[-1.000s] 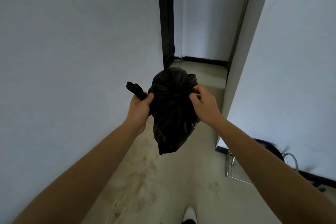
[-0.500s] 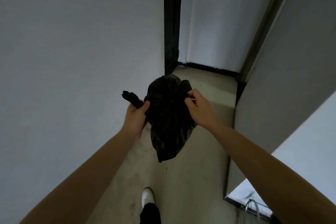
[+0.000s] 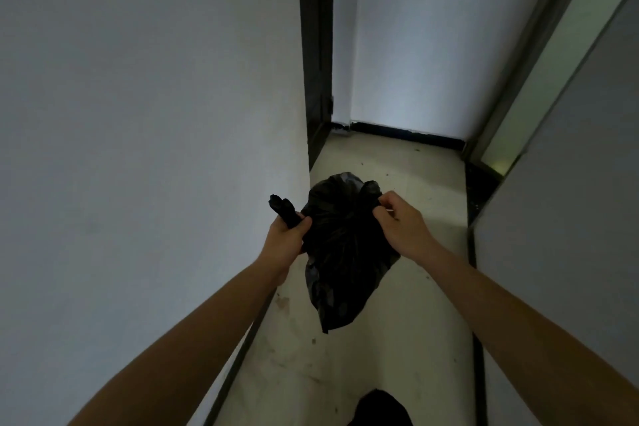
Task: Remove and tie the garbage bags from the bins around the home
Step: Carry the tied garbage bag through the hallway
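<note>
A black garbage bag (image 3: 340, 252) hangs in the air in front of me, above the hallway floor. My left hand (image 3: 285, 242) grips a twisted end of the bag's mouth, which sticks up past my thumb. My right hand (image 3: 401, 225) pinches the other side of the gathered mouth. The bag's pointed bottom dangles between my forearms. What is inside the bag is hidden.
I stand in a narrow, dim corridor with a pale floor (image 3: 387, 183). A white wall (image 3: 148, 149) runs close on the left, ending at a dark door frame (image 3: 316, 55). A grey door (image 3: 567, 201) stands close on the right. My dark trouser leg (image 3: 380, 408) shows at the bottom.
I have walked forward along the corridor, holding the bag the same way. The metal rack and dark object at the right have dropped out of view; the grey door is now beside me.
</note>
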